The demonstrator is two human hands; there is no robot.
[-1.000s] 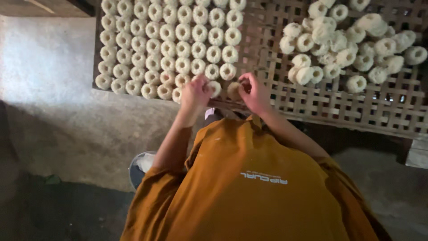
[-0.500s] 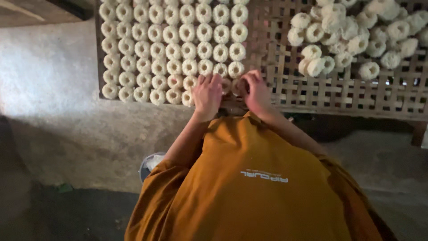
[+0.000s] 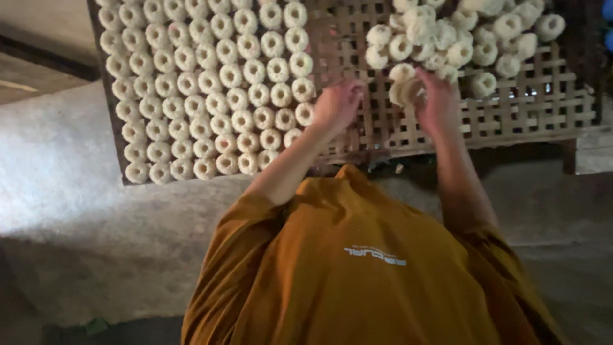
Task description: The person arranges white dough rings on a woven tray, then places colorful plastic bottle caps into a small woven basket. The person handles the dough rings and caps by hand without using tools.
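1. My right hand (image 3: 439, 102) is curled around a pale, ring-shaped coil of dried dough (image 3: 406, 91), with the fingers closed on its right edge. The ring stands partly on edge, its hole facing roughly toward me.
2. My left hand (image 3: 337, 103) hovers over bare lattice with the fingers bent. I cannot tell whether it holds anything, since the palm faces away from the camera.
3. The held ring lies at about 3 o'clock from my left hand and near it, so the right hand is plainly the nearer one.
4. At 12 to 1 o'clock from the right hand, just beyond the held ring, sits the loose heap of pale rings (image 3: 460, 38), jumbled and overlapping.
5. At 9 to 10 o'clock from the left hand, just beside it, the neat rows of flat-lying rings (image 3: 211, 89) end; their nearest ring lies close to the fingers.
6. Everything rests on the dark woven bamboo lattice tray (image 3: 530, 108), above a grey concrete floor (image 3: 64, 191).
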